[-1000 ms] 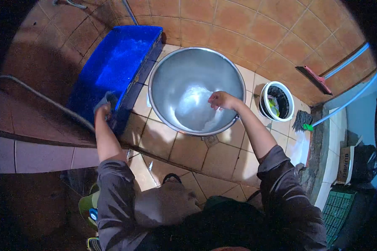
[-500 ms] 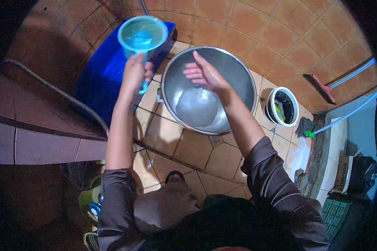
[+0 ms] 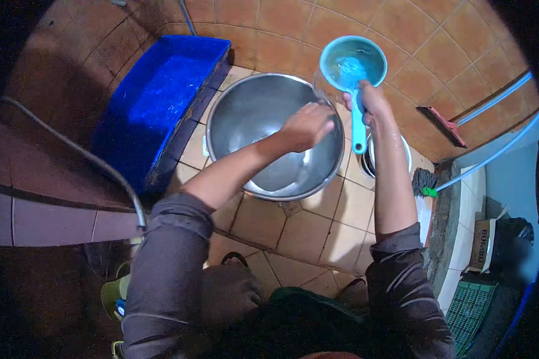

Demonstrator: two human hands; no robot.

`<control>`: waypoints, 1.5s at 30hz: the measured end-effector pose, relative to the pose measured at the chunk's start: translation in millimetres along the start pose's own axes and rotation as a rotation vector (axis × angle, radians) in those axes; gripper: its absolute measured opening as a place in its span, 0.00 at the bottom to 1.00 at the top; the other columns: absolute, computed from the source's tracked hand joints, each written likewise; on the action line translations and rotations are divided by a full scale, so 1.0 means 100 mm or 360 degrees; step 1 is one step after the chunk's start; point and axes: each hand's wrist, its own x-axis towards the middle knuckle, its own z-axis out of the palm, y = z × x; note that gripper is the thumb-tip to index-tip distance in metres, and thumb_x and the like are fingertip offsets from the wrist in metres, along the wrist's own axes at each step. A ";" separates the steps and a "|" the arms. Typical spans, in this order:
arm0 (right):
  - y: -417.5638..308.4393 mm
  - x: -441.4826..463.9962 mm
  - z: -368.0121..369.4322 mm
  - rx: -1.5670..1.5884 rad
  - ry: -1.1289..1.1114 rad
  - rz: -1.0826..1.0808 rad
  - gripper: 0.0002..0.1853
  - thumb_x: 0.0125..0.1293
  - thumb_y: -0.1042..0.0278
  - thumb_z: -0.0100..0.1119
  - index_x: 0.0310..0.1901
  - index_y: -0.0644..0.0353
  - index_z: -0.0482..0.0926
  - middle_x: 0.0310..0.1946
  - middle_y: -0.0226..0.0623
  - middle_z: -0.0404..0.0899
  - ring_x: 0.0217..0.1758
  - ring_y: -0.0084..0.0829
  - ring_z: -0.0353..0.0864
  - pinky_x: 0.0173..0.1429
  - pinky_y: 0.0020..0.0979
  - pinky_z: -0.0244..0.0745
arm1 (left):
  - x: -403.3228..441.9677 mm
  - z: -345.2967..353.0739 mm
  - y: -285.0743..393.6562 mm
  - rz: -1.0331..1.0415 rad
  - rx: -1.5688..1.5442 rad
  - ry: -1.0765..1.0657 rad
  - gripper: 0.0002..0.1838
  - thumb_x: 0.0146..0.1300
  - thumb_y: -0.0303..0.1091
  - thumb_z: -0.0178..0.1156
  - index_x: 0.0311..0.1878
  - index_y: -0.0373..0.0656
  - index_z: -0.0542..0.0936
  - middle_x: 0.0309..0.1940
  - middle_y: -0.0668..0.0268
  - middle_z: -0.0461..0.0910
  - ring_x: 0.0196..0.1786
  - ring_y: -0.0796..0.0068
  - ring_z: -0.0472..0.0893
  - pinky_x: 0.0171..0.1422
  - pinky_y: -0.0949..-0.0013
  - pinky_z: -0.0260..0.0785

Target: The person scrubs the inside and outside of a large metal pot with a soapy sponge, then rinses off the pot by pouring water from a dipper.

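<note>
A light blue dipper [image 3: 353, 63] with water in it is held up by its handle in my right hand [image 3: 372, 105], above the right rim of a large metal basin [image 3: 239, 125]. Clear water seems to run down from the dipper's left edge. My left hand [image 3: 308, 127] is over the basin's right side, back upward, thumb apart from the fingers; it holds nothing visible, and its fingertips are near the inner wall. Some water lies in the bottom of the basin.
A blue tub [image 3: 156, 96] stands left of the basin. A white bucket [image 3: 407, 158] is partly hidden behind my right forearm. Farther right are a mop [image 3: 424, 181], a squeegee [image 3: 442, 125], a cardboard box [image 3: 480, 245] and a green crate [image 3: 470, 308]. A hose [image 3: 84, 149] runs at the left.
The dipper rose out of the blue tub in my left hand, and is now in my right hand, farther right. My left hand has crossed over to the basin's right side.
</note>
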 end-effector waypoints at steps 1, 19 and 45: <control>0.03 0.06 -0.09 0.0042 0.0045 -0.0047 0.27 0.72 0.68 0.37 0.68 0.71 0.50 0.26 0.44 0.79 0.17 0.28 0.74 0.20 0.31 0.73 | 0.08 0.25 -0.15 0.0195 0.0093 0.0000 0.25 0.74 0.50 0.39 0.62 0.42 0.68 0.59 0.47 0.70 0.65 0.52 0.67 0.69 0.45 0.53; 0.16 0.53 0.49 -0.0362 0.0329 -0.0073 0.49 0.70 0.67 0.41 0.63 0.65 0.05 0.22 0.42 0.77 0.15 0.30 0.74 0.18 0.30 0.70 | 0.41 -0.03 -1.15 0.0163 0.1115 0.0252 0.23 0.67 0.39 0.50 0.64 0.46 0.71 0.64 0.57 0.70 0.69 0.59 0.67 0.73 0.53 0.55; 0.66 -0.94 0.62 -0.1338 -0.0722 -0.0660 0.47 0.63 0.73 0.46 0.71 0.64 0.21 0.34 0.63 0.79 0.30 0.51 0.83 0.39 0.45 0.77 | -1.35 -0.28 0.11 -0.0629 -0.0222 -0.1635 0.39 0.71 0.62 0.33 0.47 0.33 0.80 0.52 0.40 0.77 0.57 0.49 0.76 0.60 0.52 0.67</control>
